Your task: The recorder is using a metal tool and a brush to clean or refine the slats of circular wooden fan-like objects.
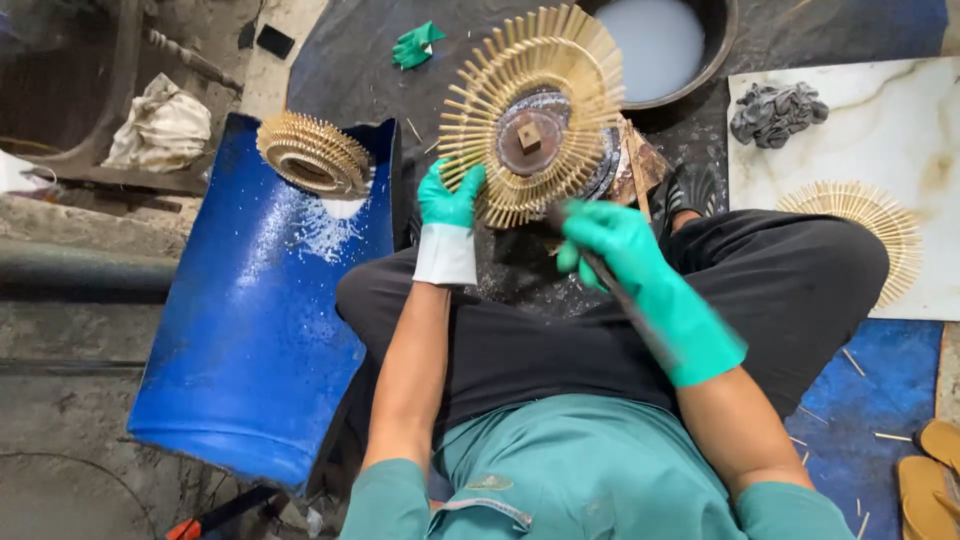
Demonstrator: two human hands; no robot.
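Note:
I sit cross-legged in dark trousers. My left hand [447, 200], in a green glove with a white cuff, grips the lower left edge of a round disc of radiating bamboo sticks [530, 110] that rests on a dark round mould. A brown centre plate with a small square block [528, 137] tops the disc. My right hand [622, 250], in a long green glove, holds a dark rod [628, 303] whose tip touches the disc's lower edge.
A blue curved drum half [250, 330] at left carries white powder and a stack of finished stick discs [314, 152]. A dark basin of milky liquid [655, 45] stands behind. A marble slab [900, 130] at right holds another stick disc [865, 225] and a grey cloth [778, 110]. Sandals [930, 470] lie nearby.

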